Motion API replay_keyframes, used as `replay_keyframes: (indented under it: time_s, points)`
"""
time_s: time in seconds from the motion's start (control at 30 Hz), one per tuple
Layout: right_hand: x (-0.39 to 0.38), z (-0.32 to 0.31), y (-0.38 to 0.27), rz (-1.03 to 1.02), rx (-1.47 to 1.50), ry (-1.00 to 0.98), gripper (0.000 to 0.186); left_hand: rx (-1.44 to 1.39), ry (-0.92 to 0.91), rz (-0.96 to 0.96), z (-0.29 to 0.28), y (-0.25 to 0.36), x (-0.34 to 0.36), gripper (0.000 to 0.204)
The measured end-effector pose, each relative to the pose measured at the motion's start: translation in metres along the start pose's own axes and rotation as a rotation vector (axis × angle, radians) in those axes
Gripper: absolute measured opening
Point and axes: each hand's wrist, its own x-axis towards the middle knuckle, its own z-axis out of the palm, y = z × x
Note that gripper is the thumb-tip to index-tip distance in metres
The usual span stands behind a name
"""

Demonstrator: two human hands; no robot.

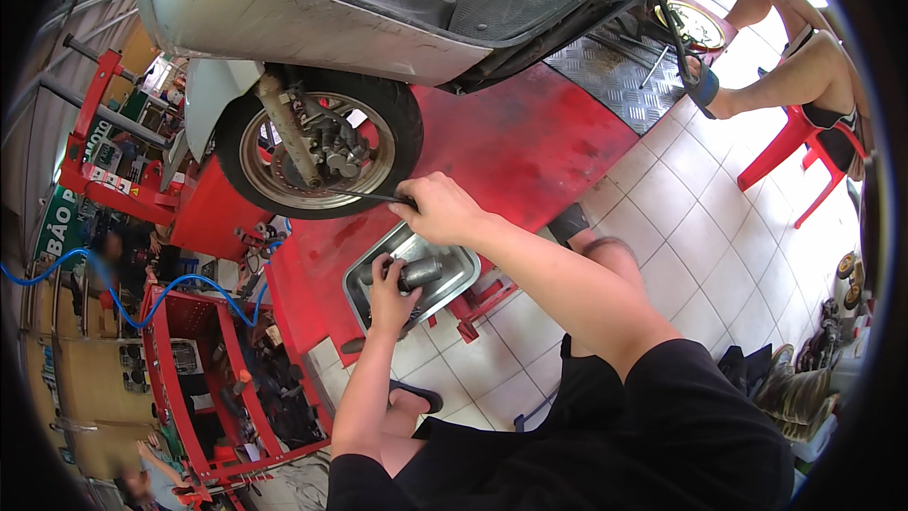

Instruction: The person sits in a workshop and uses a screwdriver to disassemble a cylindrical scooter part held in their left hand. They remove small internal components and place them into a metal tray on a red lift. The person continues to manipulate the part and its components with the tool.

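Dark metal gleams on the cylinder (423, 273) that the person's left hand (390, 299) pinches over the tray (459, 271), while, near the tray's far edge, the right hand (441, 211) clasps a thin black-handled tool (378, 196) pointing toward the wheel (402, 144).

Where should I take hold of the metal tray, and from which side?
Probably the right rim of the metal tray, from the lower right: that raised edge looks uncovered, while the left hand, holding a dark cylinder, blocks the tray's left side.
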Motion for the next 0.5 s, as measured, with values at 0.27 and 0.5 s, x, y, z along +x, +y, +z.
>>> replay_keyframes:
  time_s: [0.27, 0.5]
  points:
    - [-0.011, 0.023, -0.004, 0.107, -0.15, -0.282, 0.079, -0.411, 0.419, -0.103, -0.014, 0.018, 0.005, 0.061]
    - [-0.021, 0.039, -0.017, -0.051, -0.161, -0.31, 0.074, -0.393, 0.404, -0.1, -0.042, 0.011, -0.002, 0.059]
